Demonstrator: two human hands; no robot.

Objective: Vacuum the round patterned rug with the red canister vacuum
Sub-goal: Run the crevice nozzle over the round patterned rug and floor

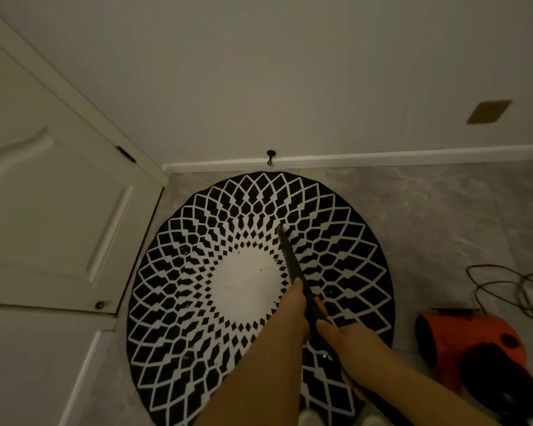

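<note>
A round black-and-white patterned rug (197, 272) with a plain white centre lies on the floor near a wall. A black vacuum nozzle (290, 259) slants across it, its tip touching the rug just beyond the white centre. My left hand (293, 309) grips the nozzle's upper part. My right hand (348, 339) grips it lower down, closer to me. The red canister vacuum (462, 342) sits on the floor at the right of the rug, with its black hose end towards me.
A black power cord (511, 287) loops on the grey marble floor (443, 216) beyond the canister. A white door (43, 210) stands at the left. A white baseboard (382, 158) with a small black hook (270, 156) runs behind the rug.
</note>
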